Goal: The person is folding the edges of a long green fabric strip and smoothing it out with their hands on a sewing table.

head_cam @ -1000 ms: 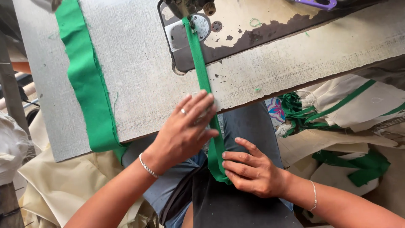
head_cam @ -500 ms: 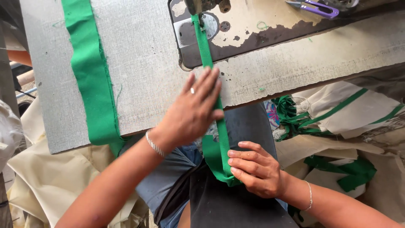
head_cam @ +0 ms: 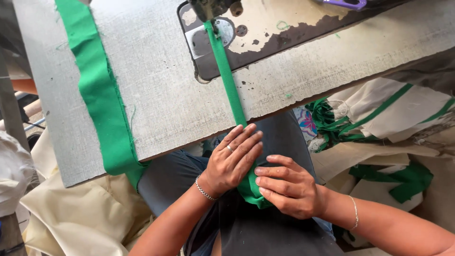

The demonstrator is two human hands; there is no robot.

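Now I am feeding a narrow green strip (head_cam: 226, 76) into the sewing machine (head_cam: 213, 7). The strip runs from under the machine's foot, down across the grey table (head_cam: 156, 85), over the edge and into my lap. My left hand (head_cam: 230, 163) lies flat on top of the strip just past the table edge, fingers straight and close together, not curled around anything. My right hand (head_cam: 286, 187) is half closed, and its fingers press the folded end of the strip (head_cam: 251, 192) against my lap. I think they pinch it, but the hand hides the grip, so I cannot tell for sure.

To do this well, I think I should keep the strip straight and a little tight between my hands and the foot. I should let the fold stay even, so both edges line up. I should push softly, not tug. A wide green band (head_cam: 102, 104) hangs over the table on my left, well apart from the strip. More green and cream cloth (head_cam: 388, 114) is piled on my right.
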